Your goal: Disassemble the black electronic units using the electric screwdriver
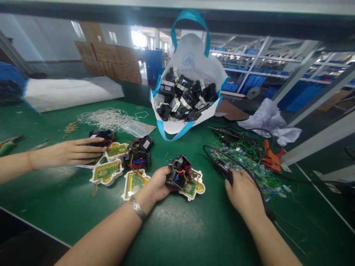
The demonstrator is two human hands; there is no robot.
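Observation:
My left hand, with a silver bracelet at the wrist, is closed on a black plastic housing with red, yellow and black wires. The wires run to a green circuit board in a cream-coloured casing, which lies against the housing on its right. My right hand is closed round a black corded hand tool, right of the casing and apart from it. Its exact kind is unclear. Left of my left hand lie several similar open casings and wired black housings.
Another person's hand rests at a black unit on the left. A white-and-blue bag of black parts stands behind. Tangled green wires, orange clamps, crumpled white sheeting and white cords lie around the green table.

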